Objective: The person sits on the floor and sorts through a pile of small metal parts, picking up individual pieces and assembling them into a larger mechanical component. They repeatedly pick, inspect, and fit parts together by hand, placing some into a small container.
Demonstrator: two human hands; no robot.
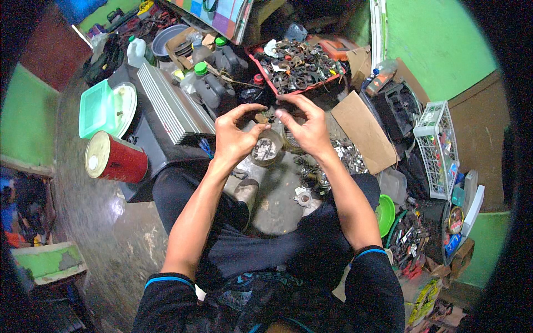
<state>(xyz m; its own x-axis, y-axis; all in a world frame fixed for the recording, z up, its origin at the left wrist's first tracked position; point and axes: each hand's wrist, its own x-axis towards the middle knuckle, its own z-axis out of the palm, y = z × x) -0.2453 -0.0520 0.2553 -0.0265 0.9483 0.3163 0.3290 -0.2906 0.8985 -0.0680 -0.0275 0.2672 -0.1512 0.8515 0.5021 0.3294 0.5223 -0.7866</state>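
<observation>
My left hand (236,132) and my right hand (308,126) face each other in front of me, thumbs and index fingers curled inward. A small dark part with a brownish piece (261,118) shows between the fingertips, too small to name; both hands appear to grip it. Just below the hands stands a round container (265,149) with pale bits inside. Another round container (291,140) is partly hidden behind my right hand. Many small metal parts (348,158) lie heaped beside my right forearm, and a silvery metal part (302,196) rests near my right knee.
A red tray (272,83) heaped with parts stands beyond my hands. Dark jugs (214,91) and ribbed grey panels (172,105) are at the left, with a red can (116,157). On the right are a cardboard sheet (363,132), a white basket (436,150) and a green bowl (385,215).
</observation>
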